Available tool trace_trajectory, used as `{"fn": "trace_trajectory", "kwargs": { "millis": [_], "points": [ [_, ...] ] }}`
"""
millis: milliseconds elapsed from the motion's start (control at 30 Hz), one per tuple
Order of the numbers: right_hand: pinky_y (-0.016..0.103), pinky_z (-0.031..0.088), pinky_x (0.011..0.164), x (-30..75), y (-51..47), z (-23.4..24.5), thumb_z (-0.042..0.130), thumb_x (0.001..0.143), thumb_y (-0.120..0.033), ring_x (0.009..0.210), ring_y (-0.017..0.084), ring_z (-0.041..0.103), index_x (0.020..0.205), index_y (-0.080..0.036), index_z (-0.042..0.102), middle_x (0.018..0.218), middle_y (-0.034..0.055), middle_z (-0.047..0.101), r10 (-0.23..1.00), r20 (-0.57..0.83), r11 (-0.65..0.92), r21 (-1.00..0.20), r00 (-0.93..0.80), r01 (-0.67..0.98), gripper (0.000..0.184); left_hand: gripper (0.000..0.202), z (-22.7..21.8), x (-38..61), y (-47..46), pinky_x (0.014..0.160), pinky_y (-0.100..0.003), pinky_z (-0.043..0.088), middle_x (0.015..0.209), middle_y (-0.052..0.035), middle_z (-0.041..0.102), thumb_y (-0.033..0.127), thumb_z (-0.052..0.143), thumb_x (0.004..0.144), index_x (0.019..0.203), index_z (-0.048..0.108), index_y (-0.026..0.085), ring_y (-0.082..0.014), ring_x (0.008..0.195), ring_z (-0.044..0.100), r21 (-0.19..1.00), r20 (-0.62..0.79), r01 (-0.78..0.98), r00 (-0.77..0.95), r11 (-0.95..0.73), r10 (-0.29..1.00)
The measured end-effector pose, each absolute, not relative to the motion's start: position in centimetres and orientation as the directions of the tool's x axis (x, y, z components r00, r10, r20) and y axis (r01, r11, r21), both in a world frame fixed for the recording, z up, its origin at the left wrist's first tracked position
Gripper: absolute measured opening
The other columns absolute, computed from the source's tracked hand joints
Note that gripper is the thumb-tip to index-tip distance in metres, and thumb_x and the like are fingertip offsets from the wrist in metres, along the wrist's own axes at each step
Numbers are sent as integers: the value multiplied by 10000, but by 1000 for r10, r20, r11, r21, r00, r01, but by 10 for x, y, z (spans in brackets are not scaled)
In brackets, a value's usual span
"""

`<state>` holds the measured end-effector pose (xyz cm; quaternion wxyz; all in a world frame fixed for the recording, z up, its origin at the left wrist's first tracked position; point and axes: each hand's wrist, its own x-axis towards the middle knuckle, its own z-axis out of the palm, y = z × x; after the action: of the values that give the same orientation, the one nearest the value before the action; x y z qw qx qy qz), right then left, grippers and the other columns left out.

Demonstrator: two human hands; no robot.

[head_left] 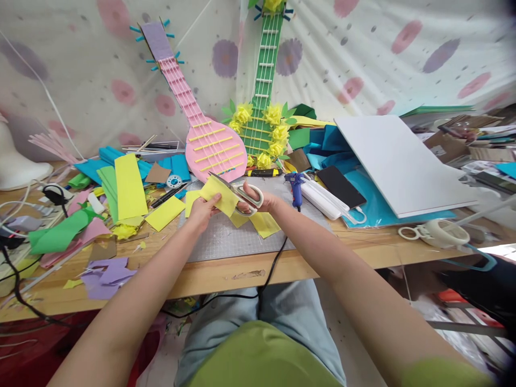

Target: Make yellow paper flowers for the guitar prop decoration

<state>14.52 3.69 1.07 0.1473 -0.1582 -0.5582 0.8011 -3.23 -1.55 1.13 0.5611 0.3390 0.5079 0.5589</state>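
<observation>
At the far left of the table [298,267], white and black cables tangle beside a rolled green sheet [60,232], which lies over pink paper [94,231]; purple scraps [107,277] sit nearer the front edge. Next come a long yellow strip [131,185] lying partly over a light green one [108,191], another yellow piece [165,213], a black pen [168,197] and a small white reel [174,181]. A pink paper instrument [217,148] with a purple head leans back against the spotted curtain [169,105]. In front of it, over the grey cutting mat [226,247], the left hand [202,212] pinches a yellow paper piece [221,194] between thumb and fingers. Close by, the right hand [255,198] is closed around the handles of the scissors [253,200], whose blades point left along the top of that paper; whether they are cutting into it cannot be told. More yellow paper [265,224] rests on the mat below. Behind stands a green instrument [264,88] trimmed with yellow flowers [278,131]. Further right lie a blue glue gun [296,189], a black phone-like slab [342,187], a large white board [397,161] over blue material [365,193], and a roll of tape [446,233] near the edge.
</observation>
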Motion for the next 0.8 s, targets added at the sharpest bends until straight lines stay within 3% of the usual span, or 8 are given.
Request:
{"fn": "trace_trajectory", "kwargs": {
  "millis": [133, 300, 400, 500, 567, 667, 733, 800],
  "points": [
    [163, 281, 388, 149, 37, 14, 182, 836, -656, 389, 57, 319, 748, -157, 461, 450, -60, 373, 492, -48, -306, -944, -869, -121, 578, 256, 12, -41, -14, 738, -340, 545, 911, -108, 692, 211, 689, 676, 907, 630, 117, -200, 821, 663, 960, -188, -237, -159, 148, 969],
    [164, 295, 414, 169, 41, 21, 260, 881, -577, 412, 51, 359, 773, -147, 478, 489, -51, 419, 708, -12, -211, -958, -706, -196, 494, 250, 37, -89, -4, 742, -335, 540, 987, -83, 679, 187, 669, 697, 943, 627, 167, -179, 838, 657, 982, -148, -156, -257, 110, 955],
    [177, 312, 427, 185, 46, 23, 373, 856, -563, 424, 57, 395, 780, -145, 497, 505, -42, 452, 798, -15, -96, -990, -602, -102, 442, 241, 57, -128, 7, 695, -313, 544, 1018, -88, 673, 185, 671, 690, 930, 639, 183, -196, 855, 653, 973, -230, -21, -149, 229, 962],
    [200, 345, 442, 196, 52, 23, 415, 805, -617, 433, 74, 422, 762, -144, 515, 517, -22, 473, 877, -85, -15, -989, -473, 149, 485, 238, 64, -150, 20, 656, -303, 537, 997, -115, 677, 211, 709, 643, 871, 662, 163, -220, 838, 651, 904, -375, 189, -87, 384, 923],
    [229, 391, 494, 198, 56, 22, 451, 774, -631, 499, 108, 492, 756, -136, 537, 587, 29, 544, 938, -132, 29, -893, -322, 449, 502, 250, 61, -151, 29, 678, -305, 530, 984, -123, 679, 235, 737, 602, 824, 660, 149, -225, 855, 647, 841, -438, 309, -92, 444, 894],
    [304, 447, 650, 196, 58, 21, 505, 759, -580, 759, 223, 600, 845, -128, 587, 843, 132, 642, 988, -83, 70, -508, -130, 858, 467, 310, 55, -140, 39, 730, -351, 523, 980, -129, 678, 206, 779, 517, 789, 639, 152, -257, 919, 629, 750, -478, 463, -115, 473, 871],
    [350, 446, 742, 194, 57, 19, 494, 787, -501, 913, 281, 594, 964, -129, 590, 986, 167, 640, 994, -44, 80, -295, -97, 952, 423, 325, 53, -130, 43, 742, -383, 520, 951, -140, 680, 160, 788, 475, 754, 622, 150, -282, 947, 620, 713, -469, 511, -162, 481, 868],
    [371, 438, 790, 192, 55, 17, 465, 815, -426, 974, 300, 583, 1038, -118, 579, 1039, 191, 630, 993, -39, 100, -210, -110, 972, 397, 309, 52, -122, 46, 731, -399, 521, 892, -159, 680, 116, 785, 453, 700, 601, 145, -306, 955, 616, 704, -440, 505, -242, 499, 865]
  ]
}}
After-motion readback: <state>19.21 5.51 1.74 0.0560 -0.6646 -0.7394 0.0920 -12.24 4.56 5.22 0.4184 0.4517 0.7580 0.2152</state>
